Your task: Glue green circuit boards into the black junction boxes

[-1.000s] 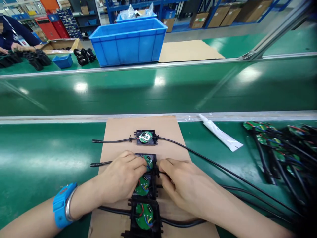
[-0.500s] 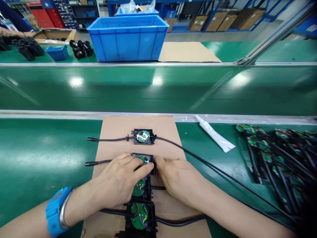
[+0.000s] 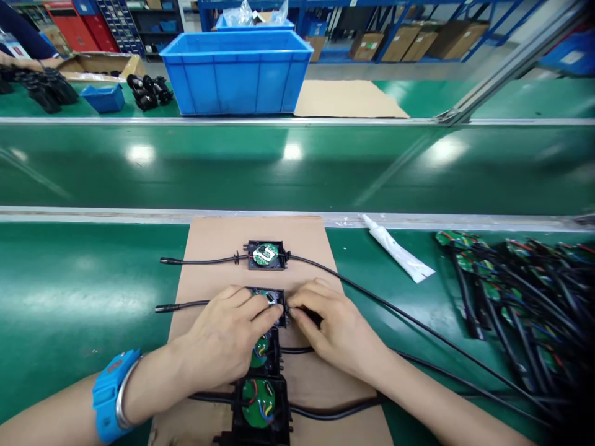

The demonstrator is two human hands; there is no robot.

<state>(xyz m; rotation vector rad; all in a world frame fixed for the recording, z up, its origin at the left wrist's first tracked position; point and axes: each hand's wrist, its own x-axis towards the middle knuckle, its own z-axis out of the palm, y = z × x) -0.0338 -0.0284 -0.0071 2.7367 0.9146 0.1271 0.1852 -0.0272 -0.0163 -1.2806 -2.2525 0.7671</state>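
Several small black housings, each with a round green circuit board and black cables, lie in a row on a brown cardboard sheet [image 3: 214,241]. My left hand [image 3: 227,337] rests on the second housing [image 3: 272,300], fingers pressed on its board. My right hand [image 3: 332,328] pinches that housing's right edge where the cable leaves it. The farthest housing [image 3: 266,254] lies apart, untouched. The nearest housing [image 3: 258,406] lies just below my hands, with another one partly hidden under my left hand. A blue wrist strap [image 3: 111,393] is on my left wrist.
A white tube [image 3: 397,249] lies right of the cardboard. A pile of cabled green boards [image 3: 515,291] fills the right. Beyond runs a green conveyor belt [image 3: 297,164]. A blue bin [image 3: 239,71], cardboard and black parts stand on the far bench, where another person's arm shows at the far left.
My right hand has slid left and closed in a pinch at the second housing's right edge. My left hand stays on it. The view has shifted slightly.
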